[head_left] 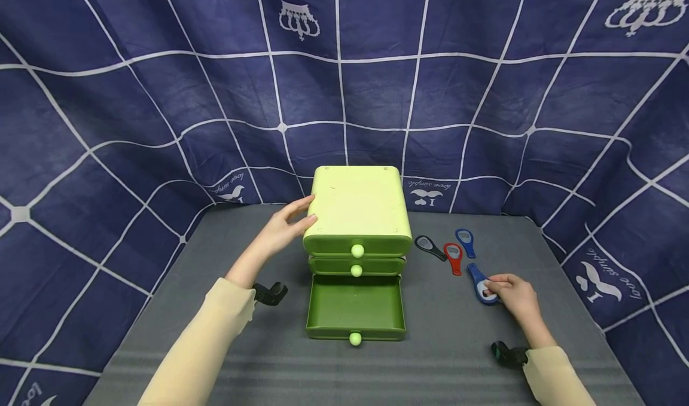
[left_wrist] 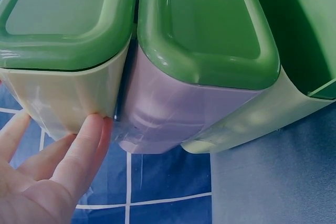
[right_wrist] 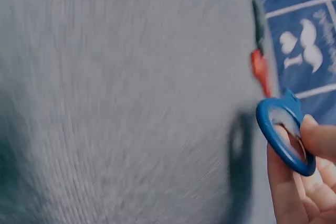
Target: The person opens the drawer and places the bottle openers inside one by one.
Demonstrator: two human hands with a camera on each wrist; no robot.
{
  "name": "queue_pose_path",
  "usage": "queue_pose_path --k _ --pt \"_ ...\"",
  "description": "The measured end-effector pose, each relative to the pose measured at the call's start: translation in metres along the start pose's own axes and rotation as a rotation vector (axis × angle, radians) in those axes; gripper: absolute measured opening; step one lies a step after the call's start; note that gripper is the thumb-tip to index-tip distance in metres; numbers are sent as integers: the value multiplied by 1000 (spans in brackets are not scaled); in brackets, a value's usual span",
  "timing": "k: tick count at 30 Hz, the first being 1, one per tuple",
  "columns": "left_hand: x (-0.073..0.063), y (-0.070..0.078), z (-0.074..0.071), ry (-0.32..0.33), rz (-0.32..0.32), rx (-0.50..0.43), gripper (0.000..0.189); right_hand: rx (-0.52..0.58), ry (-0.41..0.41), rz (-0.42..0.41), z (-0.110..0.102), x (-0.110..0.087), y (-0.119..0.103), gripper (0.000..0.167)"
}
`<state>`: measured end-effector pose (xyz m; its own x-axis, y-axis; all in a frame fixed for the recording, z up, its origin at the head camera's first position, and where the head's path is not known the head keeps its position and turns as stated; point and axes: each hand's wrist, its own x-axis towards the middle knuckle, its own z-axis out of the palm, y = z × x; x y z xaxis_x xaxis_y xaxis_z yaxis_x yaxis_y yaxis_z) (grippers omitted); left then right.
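Note:
A small green drawer cabinet (head_left: 357, 205) stands on the table, its bottom drawer (head_left: 356, 307) pulled out and bare inside. My left hand (head_left: 287, 223) rests on the cabinet's left side near the top, fingers fairly straight; the left wrist view shows the fingertips (left_wrist: 93, 121) against the cream side wall. To the right of the cabinet, my right hand (head_left: 514, 298) pinches a blue bottle opener (head_left: 478, 280) by its round ring, between thumb and fingers. In the right wrist view this blue opener (right_wrist: 268, 129) is held over the grey table, with a dark shadow below it.
Just right of the cabinet lie a black bottle opener (head_left: 427, 246), a red one (head_left: 454, 258) and another blue one (head_left: 465, 241). The grey tabletop (head_left: 430, 364) is bordered by a dark blue curtain (head_left: 377, 89) with white lines behind and at both sides.

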<state>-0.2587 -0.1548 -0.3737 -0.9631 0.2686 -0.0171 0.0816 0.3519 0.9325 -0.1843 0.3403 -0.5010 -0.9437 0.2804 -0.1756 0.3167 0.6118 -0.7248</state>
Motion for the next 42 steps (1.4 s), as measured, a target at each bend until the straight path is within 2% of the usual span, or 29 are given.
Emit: queue_pose_path --k 6,12,16,24,27,32,42 --pt "0 2 -1 6 7 8 60 84 -125 -129 7 -15 -25 37" --pt "1 3 0 3 14 12 60 148 -263 -255 25 -33 -60 29" --pt "2 4 1 -2 14 2 60 199 -360 -331 43 -46 -83 23" --pt "2 4 0 4 11 2 60 262 -446 -396 93 -58 -114 20" --pt "2 3 0 2 4 6 60 256 -477 -401 113 -59 -123 17" --pt "1 1 1 -1 -2 2 61 242 -463 -359 139 -62 -136 14" --pt "1 2 1 -1 -5 5 61 310 -515 -258 175 -72 -155 22"
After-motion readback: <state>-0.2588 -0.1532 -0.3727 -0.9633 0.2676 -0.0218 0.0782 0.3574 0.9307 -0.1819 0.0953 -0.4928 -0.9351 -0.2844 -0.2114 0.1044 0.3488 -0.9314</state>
